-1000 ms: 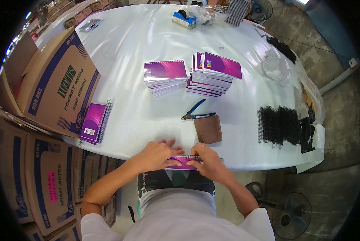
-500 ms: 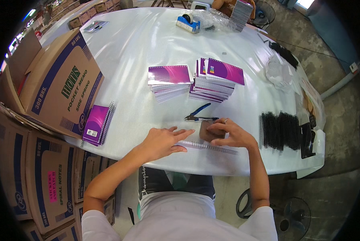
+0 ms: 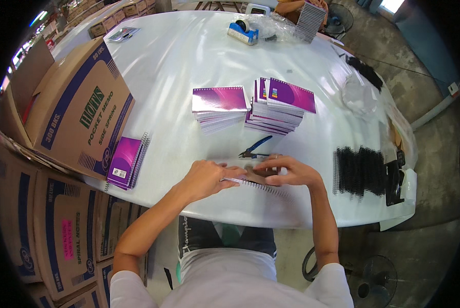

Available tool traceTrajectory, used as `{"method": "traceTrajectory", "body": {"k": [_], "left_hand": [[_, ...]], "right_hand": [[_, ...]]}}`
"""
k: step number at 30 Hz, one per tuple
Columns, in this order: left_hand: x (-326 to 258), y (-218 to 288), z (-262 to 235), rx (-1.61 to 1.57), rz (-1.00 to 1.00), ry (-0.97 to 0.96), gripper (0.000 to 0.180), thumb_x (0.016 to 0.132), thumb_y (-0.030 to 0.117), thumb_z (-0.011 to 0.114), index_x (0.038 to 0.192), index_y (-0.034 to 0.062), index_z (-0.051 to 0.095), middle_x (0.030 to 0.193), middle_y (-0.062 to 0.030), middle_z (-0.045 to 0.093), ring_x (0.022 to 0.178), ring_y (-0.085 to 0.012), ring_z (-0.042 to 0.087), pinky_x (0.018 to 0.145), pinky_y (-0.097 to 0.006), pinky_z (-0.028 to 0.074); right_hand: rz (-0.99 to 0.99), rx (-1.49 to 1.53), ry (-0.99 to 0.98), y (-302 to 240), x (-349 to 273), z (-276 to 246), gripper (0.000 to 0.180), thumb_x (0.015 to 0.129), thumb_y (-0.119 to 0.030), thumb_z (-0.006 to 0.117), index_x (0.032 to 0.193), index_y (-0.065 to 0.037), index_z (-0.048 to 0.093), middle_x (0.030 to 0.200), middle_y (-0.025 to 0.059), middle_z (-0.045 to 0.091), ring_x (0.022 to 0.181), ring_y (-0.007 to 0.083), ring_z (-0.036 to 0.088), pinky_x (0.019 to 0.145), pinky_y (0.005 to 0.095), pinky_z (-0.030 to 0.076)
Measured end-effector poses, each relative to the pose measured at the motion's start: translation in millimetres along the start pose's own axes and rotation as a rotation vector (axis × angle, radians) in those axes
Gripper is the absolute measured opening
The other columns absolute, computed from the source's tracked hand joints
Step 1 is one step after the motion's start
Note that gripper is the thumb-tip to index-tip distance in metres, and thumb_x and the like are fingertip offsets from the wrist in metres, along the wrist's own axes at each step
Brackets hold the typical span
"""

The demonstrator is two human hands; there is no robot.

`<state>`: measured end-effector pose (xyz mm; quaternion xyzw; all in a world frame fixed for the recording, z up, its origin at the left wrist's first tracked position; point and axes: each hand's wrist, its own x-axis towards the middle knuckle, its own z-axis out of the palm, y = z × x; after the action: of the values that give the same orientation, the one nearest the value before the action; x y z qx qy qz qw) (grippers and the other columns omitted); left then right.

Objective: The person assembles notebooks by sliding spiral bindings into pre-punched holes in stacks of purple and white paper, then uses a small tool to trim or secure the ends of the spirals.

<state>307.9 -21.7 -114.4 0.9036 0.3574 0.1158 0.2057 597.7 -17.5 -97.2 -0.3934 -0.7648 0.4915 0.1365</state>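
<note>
Now | notebook point(image 3: 233, 180) pinched in left grip point(image 3: 205, 179) | its coil point(image 3: 263, 187) just beside right grip point(image 3: 291, 172) | right's hold: cannot tell

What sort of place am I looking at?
Likely a notebook-binding workshop, judging by the stacked purple notebooks, black spiral coils and big cardboard cartons.

spiral binding point(image 3: 263, 188): wire-like | stacked notebooks point(image 3: 220, 99): glossy covers, paper edges | desk point(image 3: 171, 102): glossy, smooth | carton point(image 3: 81, 113): matt cardboard
</note>
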Motion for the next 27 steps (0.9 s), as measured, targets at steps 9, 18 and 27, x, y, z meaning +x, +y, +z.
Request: {"method": "traceTrajectory", "body": {"k": [9,18,27], "left_hand": [[-7.7,1.7,-16.1,-0.089,-0.018,0.004,0.060,0.081,0.041,0.071,0.137,0.0291,0.053,0.125,-0.0029,0.064,0.091,-0.0289,0.068,0.075,-0.039,0.055],[-25.3,-2.9,14.8,-0.604,-0.159,0.426,0.107,0.066,0.018,0.086,0.153,0.0195,0.025,0.138,-0.0099,0.056,0.125,-0.0247,0.056,0.097,-0.035,0.049],[-33.9,-6.6,47.5,-0.870,-0.174,0.592,0.116,0.062,0.017,0.088,0.155,0.0149,0.018,0.135,-0.0151,0.058,0.126,-0.0261,0.055,0.105,-0.037,0.046]], "right_hand": [[-0.100,0.370,-0.119,1.2,1.7,8.5,0.059,0.084,-0.048,0.069,0.127,-0.008,0.064,0.111,0.0094,0.065,0.096,0.0184,0.059,0.081,0.0305,0.045],[-0.158,0.364,-0.120,-6.0,17.8,13.1,0.064,0.082,-0.050,0.067,0.127,-0.005,0.063,0.112,0.0082,0.065,0.102,0.0190,0.058,0.085,0.0308,0.044],[-0.084,0.208,-0.156,-14.5,24.8,21.8,0.050,0.087,-0.035,0.067,0.131,-0.014,0.062,0.111,0.0064,0.066,0.101,0.0164,0.059,0.082,0.0302,0.045]]}}
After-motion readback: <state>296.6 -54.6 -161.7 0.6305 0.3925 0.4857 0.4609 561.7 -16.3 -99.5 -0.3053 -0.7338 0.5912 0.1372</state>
